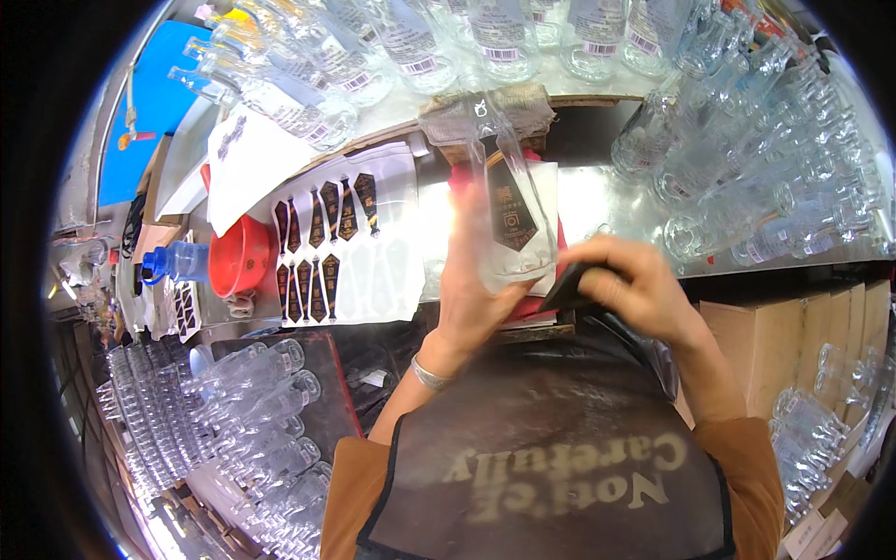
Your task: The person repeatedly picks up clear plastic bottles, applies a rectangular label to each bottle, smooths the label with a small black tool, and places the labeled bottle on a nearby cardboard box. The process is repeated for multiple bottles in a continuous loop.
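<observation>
Black label with gold markings on a clear, colourless bottle at the left fingers.
Within the right fingers: flat black piece. Left of the left fingers: white sheet patterned with rows of black, gold-marked stickers; farther left, red bowl. Below all fingers: dark brown apron, pale lettering; rust-brown sleeves.
</observation>
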Motion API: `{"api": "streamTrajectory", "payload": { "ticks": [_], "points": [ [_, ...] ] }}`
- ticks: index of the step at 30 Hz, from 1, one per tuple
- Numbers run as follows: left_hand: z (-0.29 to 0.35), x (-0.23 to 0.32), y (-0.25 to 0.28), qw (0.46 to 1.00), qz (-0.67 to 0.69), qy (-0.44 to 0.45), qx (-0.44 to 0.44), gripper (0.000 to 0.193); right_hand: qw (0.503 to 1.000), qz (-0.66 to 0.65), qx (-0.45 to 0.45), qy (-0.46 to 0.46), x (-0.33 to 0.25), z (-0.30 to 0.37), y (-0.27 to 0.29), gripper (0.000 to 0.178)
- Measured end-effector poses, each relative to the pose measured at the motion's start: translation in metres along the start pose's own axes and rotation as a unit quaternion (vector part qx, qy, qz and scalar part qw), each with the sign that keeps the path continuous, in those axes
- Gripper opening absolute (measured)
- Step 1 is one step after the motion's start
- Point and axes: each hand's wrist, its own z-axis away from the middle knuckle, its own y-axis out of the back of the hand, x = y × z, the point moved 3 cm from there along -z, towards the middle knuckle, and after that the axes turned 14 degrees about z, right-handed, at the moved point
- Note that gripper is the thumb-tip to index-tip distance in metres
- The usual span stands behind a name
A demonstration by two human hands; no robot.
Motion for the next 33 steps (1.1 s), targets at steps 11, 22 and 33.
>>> {"api": "streamTrajectory", "payload": {
  "ticks": [11, 22, 33],
  "points": [
    [0.018, -0.005, 0.008, 0.991, -0.126, -0.032, 0.015, 0.094, 0.988, 0.126, 0.051, -0.078, -0.003, -0.017, -0.019, 0.034],
    [-0.096, 0.010, 0.235, 0.862, -0.346, -0.102, 0.357, 0.064, 0.963, 0.212, 0.120, -0.116, 0.019, -0.020, -0.003, 0.028],
    [-0.194, -0.097, 0.424, 0.815, -0.481, 0.223, 0.233, 0.083, 0.945, 0.237, 0.157, -0.163, 0.043, -0.027, 0.000, 0.026]
  ]
}}
